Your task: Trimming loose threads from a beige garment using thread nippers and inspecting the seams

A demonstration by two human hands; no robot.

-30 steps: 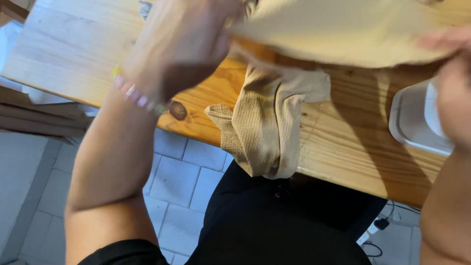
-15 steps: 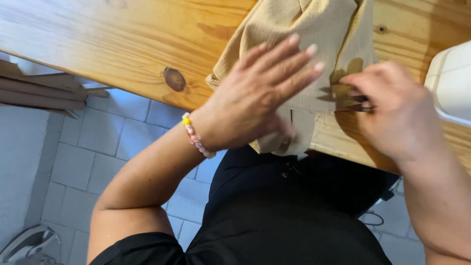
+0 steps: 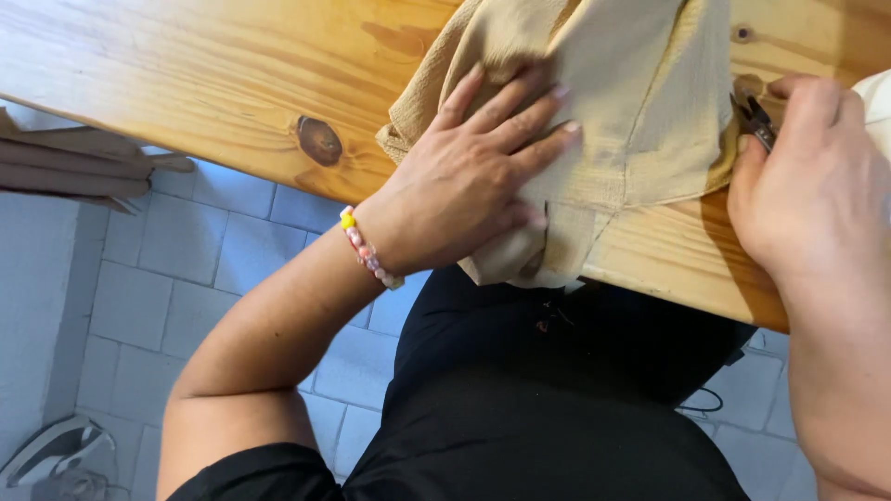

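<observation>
Beige cloth [image 3: 640,111] lies on the wooden counter [image 3: 186,83], spread over its near edge, with one folded end hanging down past the edge toward the person's dark lap. Left hand [image 3: 464,181] rests flat on the cloth, palm down, fingers [image 3: 520,107] stretched out and slightly spread, pressing the fabric against the counter rather than gripping it; the thumb lies near the hanging fold. A beaded bracelet [image 3: 368,250] circles that wrist. Right hand [image 3: 807,181] sits at the cloth's right edge, curled closed around small dark snips [image 3: 756,121], whose tips poke out above the fingers just beside the fabric; whether the blades touch the cloth cannot be told. A dark knot [image 3: 319,140] marks the counter left of the cloth. Below, a pale tiled floor [image 3: 176,278] shows, with an iron [image 3: 56,459] in the lower left corner.
</observation>
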